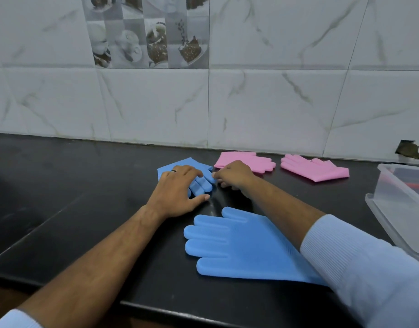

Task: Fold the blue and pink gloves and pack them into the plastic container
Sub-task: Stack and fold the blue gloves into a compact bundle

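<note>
A blue glove [194, 165] lies folded on the black counter, its fingers poking out under my left hand [177, 190], which presses flat on it. My right hand [234, 175] has curled fingers and pinches the edge of that glove's fingers. A second blue glove [246, 245] lies flat and unfolded nearer to me, partly under my right forearm. Two pink gloves sit by the wall: one [248, 160] just behind my right hand, the other [317, 169] further right. The clear plastic container [393, 192] stands at the right edge.
The black counter [73, 185] ends at a tiled wall [156, 102] behind and at a front edge close to me. A clear lid or tray lies under the container. Something red shows through the container's wall.
</note>
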